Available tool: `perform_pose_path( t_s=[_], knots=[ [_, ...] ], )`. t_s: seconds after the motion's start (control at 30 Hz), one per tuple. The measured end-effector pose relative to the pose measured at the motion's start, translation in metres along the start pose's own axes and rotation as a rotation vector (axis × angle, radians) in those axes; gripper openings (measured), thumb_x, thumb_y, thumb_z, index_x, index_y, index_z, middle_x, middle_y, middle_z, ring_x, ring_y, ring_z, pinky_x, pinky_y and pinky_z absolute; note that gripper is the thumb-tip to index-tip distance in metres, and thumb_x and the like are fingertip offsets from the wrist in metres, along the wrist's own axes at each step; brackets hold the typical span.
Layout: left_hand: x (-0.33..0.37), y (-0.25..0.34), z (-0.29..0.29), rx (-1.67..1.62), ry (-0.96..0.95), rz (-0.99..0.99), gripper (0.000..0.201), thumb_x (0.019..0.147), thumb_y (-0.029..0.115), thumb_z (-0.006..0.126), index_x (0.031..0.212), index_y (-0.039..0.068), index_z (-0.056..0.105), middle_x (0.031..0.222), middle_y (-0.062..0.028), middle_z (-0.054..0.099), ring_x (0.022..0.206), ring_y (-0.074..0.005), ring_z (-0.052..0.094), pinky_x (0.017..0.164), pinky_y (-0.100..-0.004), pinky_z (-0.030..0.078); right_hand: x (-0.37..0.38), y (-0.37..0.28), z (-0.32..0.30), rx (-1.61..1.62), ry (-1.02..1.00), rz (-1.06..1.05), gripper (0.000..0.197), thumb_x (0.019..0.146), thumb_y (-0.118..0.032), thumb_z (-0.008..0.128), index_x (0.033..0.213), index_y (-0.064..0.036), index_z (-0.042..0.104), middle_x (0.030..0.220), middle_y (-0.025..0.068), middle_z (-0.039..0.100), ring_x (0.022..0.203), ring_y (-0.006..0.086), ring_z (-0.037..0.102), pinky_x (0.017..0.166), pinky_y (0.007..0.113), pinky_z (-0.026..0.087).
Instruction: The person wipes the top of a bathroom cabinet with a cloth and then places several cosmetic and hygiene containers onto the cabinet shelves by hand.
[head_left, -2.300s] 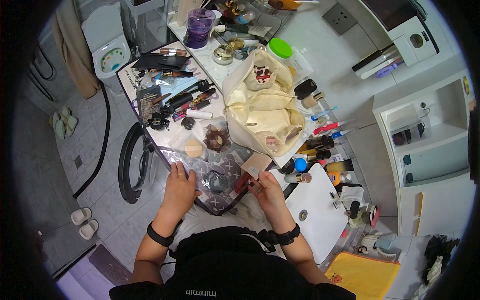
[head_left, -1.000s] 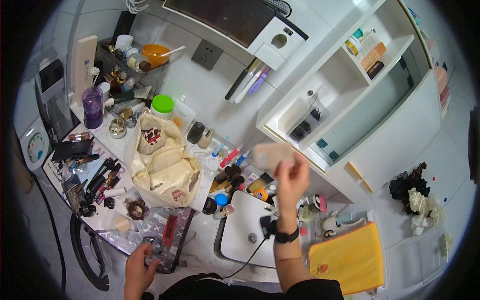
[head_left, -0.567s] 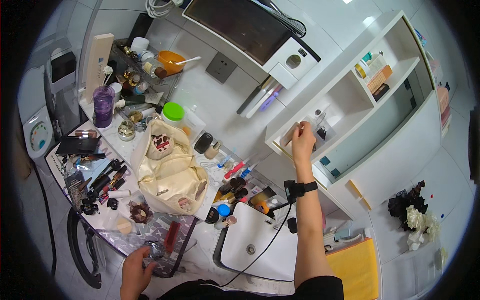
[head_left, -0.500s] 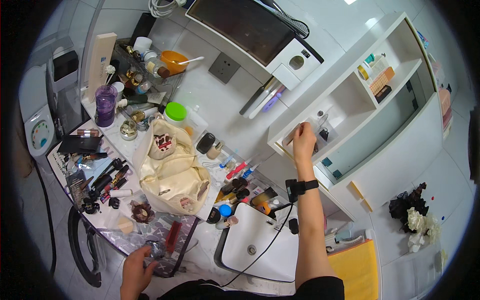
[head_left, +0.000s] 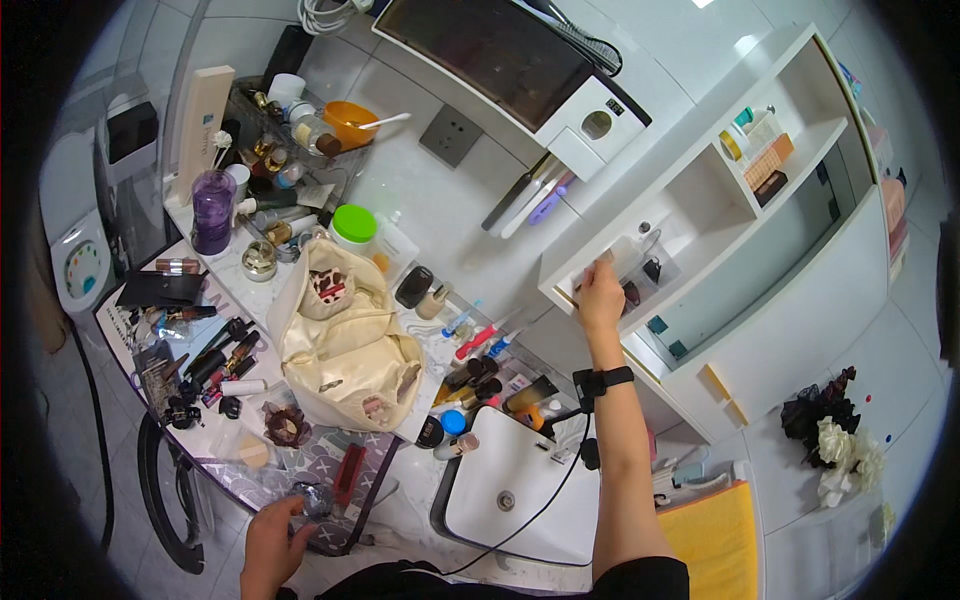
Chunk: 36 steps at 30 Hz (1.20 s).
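Note:
My right hand (head_left: 600, 297) reaches into the raised white wall cabinet (head_left: 708, 195). Its fingers are closed at the near end of a clear plastic organizer (head_left: 655, 285), which holds small dark items; what they pinch, if anything, is hidden. Low on the left, my left hand (head_left: 268, 550) has its thumb apart from its fingers. The fingertips reach the edge of a shiny silver, roundish item (head_left: 315, 498) on the patterned mat (head_left: 280, 478). Beside that item lies a narrow red case (head_left: 348, 474).
An open cream cosmetic bag (head_left: 345, 355) stands mid-counter, with scattered makeup (head_left: 215, 360) left of it. Bottles line the wall near the white sink (head_left: 520, 480). A dark cable (head_left: 545, 490) runs from my right wrist across the sink. A yellow towel (head_left: 705, 535) hangs at right.
My right hand has shifted slightly down and turned at the organizer's near end. The left hand stays by the silver item. The whole view has moved very slightly.

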<state>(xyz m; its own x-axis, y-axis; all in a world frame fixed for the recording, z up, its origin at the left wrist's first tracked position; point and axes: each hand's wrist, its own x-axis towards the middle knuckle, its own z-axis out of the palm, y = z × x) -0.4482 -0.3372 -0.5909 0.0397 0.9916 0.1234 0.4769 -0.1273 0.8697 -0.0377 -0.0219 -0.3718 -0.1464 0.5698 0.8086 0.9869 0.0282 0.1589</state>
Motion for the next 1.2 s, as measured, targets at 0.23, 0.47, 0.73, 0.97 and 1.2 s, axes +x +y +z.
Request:
perform_pose_path(
  t_s=[0.23, 0.47, 0.73, 0.97, 1.2],
  knots=[
    [-0.002, 0.000, 0.003, -0.002, 0.019, 0.013, 0.038, 0.068, 0.011, 0.070, 0.102, 0.001, 0.055, 0.091, -0.0151, 0.061, 0.085, -0.0326, 0.058, 0.076, -0.0384, 0.045, -0.003, -0.006, -0.004, 0.008, -0.006, 0.023, 0.012, 0.079, -0.013, 0.056, 0.088, -0.0052, 0.056, 0.074, 0.0184, 0.061, 0.067, 0.0360, 0.060, 0.058, 0.043, 0.048],
    [-0.004, 0.001, 0.003, 0.052, 0.013, 0.045, 0.041, 0.067, 0.008, 0.071, 0.104, 0.000, 0.054, 0.089, -0.0151, 0.062, 0.083, -0.0317, 0.059, 0.074, -0.0383, 0.045, -0.002, -0.003, -0.001, 0.017, 0.027, 0.060, 0.014, 0.076, -0.011, 0.060, 0.088, -0.0052, 0.059, 0.071, 0.0177, 0.061, 0.066, 0.0360, 0.060, 0.058, 0.043, 0.048],
    [-0.003, 0.002, 0.003, 0.031, 0.002, 0.013, 0.036, 0.069, 0.011, 0.069, 0.101, 0.002, 0.055, 0.089, -0.0145, 0.061, 0.084, -0.0326, 0.058, 0.075, -0.0385, 0.046, -0.003, -0.010, -0.011, 0.060, -0.033, 0.068, 0.024, 0.078, -0.013, 0.056, 0.100, -0.0067, 0.060, 0.076, 0.0184, 0.062, 0.069, 0.0354, 0.061, 0.063, 0.043, 0.049],
    [-0.003, 0.004, 0.002, 0.029, 0.003, 0.017, 0.036, 0.068, 0.009, 0.070, 0.099, 0.001, 0.055, 0.089, -0.0154, 0.062, 0.085, -0.0332, 0.058, 0.075, -0.0385, 0.045, -0.004, -0.010, -0.016, 0.096, -0.019, 0.004, 0.024, 0.077, -0.014, 0.058, 0.100, -0.0084, 0.061, 0.075, 0.0147, 0.064, 0.068, 0.0322, 0.062, 0.061, 0.040, 0.049],
    [-0.005, 0.001, 0.000, 0.049, -0.013, 0.038, 0.038, 0.069, 0.010, 0.069, 0.103, 0.000, 0.054, 0.091, -0.0161, 0.061, 0.086, -0.0338, 0.058, 0.076, -0.0392, 0.045, -0.006, -0.014, -0.017, 0.122, -0.025, -0.001, 0.024, 0.077, -0.014, 0.058, 0.100, -0.0086, 0.061, 0.075, 0.0150, 0.063, 0.068, 0.0320, 0.062, 0.061, 0.039, 0.049]
  ],
)
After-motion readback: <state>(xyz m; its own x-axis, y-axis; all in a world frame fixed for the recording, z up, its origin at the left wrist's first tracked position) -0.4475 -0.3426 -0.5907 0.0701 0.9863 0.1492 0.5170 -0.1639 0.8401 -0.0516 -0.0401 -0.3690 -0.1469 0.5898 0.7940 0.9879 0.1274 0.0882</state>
